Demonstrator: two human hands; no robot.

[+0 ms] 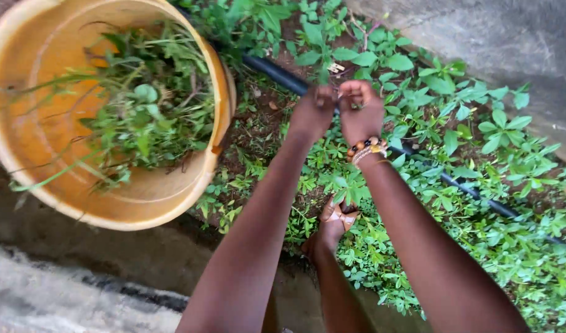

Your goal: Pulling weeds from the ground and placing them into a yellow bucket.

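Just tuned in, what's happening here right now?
A person is bent over a patch of low green weeds. Both hands are closed side by side on a plant stem: the left hand and the right hand, which wears a beaded bracelet. A black pipe runs across the ground under them. To the left, a yellow basin already holds a pile of pulled greens. One sandalled foot shows below.
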